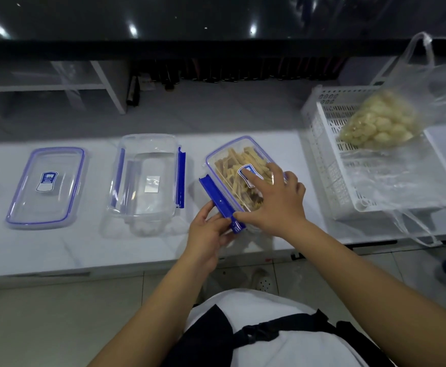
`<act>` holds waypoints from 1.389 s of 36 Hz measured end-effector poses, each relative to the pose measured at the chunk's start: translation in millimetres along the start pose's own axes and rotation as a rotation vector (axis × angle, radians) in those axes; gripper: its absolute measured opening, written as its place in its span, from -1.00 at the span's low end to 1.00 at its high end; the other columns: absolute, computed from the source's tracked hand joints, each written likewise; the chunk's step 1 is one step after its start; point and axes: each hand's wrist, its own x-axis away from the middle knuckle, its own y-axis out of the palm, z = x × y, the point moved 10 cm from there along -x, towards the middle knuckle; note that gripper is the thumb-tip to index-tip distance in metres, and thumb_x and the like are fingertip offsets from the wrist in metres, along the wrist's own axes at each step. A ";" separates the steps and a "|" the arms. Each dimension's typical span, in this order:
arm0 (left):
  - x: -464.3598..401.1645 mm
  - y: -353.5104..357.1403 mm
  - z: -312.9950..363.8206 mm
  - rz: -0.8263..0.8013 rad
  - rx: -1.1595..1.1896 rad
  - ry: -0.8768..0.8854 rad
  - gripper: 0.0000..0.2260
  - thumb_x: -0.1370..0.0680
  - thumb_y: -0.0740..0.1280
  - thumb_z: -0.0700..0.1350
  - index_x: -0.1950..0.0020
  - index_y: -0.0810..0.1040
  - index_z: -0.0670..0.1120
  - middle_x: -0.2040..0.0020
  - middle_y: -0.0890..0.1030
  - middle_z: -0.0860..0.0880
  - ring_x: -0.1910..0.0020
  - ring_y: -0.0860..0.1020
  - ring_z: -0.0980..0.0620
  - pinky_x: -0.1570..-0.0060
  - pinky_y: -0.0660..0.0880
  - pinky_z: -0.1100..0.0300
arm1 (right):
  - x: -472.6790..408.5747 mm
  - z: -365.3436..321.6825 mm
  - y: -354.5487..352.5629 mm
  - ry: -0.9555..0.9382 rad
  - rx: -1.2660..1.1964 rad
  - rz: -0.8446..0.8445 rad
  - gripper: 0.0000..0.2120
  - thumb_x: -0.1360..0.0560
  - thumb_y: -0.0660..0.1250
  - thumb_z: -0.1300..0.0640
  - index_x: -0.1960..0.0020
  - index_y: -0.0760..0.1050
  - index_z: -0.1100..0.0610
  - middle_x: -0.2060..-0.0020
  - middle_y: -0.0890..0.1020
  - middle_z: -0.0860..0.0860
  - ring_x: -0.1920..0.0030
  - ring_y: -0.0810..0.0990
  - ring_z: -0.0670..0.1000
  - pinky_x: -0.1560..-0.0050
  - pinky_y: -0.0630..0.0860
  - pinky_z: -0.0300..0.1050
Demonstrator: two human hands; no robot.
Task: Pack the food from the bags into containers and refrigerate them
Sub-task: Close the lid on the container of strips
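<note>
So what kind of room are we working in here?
Probably a kitchen or food-prep area: a white counter with lidded food containers, a bag of peeled garlic in a white basket, and bottles shelved behind.

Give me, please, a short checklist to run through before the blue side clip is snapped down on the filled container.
1. Lid sits on the filled container: ok; right hand presses flat on it.
2. Blue clip on its left side is latched: not ok; it still flares outward, left hand holding its near end.
3. Clip on the far side is latched: cannot tell; the right hand hides it.
4. Food stays below the rim: ok, as far as the clear lid shows.
5. Empty container and spare lid ready for the bagged food in the white basket: ok.
</note>
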 end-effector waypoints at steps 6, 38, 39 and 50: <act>-1.6 -1.4 -0.9 -0.014 -0.003 0.004 -0.47 -0.57 0.38 -0.32 -0.49 0.38 0.00 -0.09 0.73 -0.12 -0.03 0.72 -0.15 0.15 0.67 0.08 | 6.9 -3.2 -21.8 0.011 -0.077 0.100 -0.07 -0.17 0.25 -0.52 -0.49 0.17 -0.30 -0.53 0.17 -0.02 -0.48 0.13 0.23 -0.40 0.20 0.28; 0.6 -0.6 -1.3 -0.020 -0.011 0.030 -0.50 -0.59 0.36 -0.30 -0.49 0.39 0.01 -0.09 0.73 -0.16 -0.04 0.72 -0.15 0.12 0.68 0.06 | 31.5 1.7 -25.9 -0.003 0.089 -0.173 -0.08 -0.15 0.30 -0.52 -0.47 0.13 -0.39 -0.52 0.14 -0.06 -0.41 0.18 0.25 -0.34 0.22 0.24; 0.9 -0.4 -1.1 -0.025 -0.010 0.030 -0.50 -0.59 0.36 -0.31 -0.49 0.38 0.02 -0.08 0.73 -0.16 -0.04 0.72 -0.15 0.12 0.68 0.07 | 28.8 1.0 -26.3 0.003 0.076 -0.172 -0.07 -0.15 0.31 -0.52 -0.48 0.14 -0.38 -0.52 0.14 -0.06 -0.41 0.18 0.25 -0.33 0.22 0.23; 0.2 -0.5 -1.9 -0.050 0.008 0.032 -0.49 -0.58 0.35 -0.34 -0.47 0.38 0.01 -0.07 0.73 -0.18 -0.04 0.72 -0.16 0.13 0.67 0.08 | 34.2 2.6 -43.5 0.001 0.004 -0.057 -0.03 -0.11 0.21 -0.55 -0.49 0.13 -0.36 -0.52 0.12 -0.10 -0.47 0.09 0.25 -0.42 0.10 0.20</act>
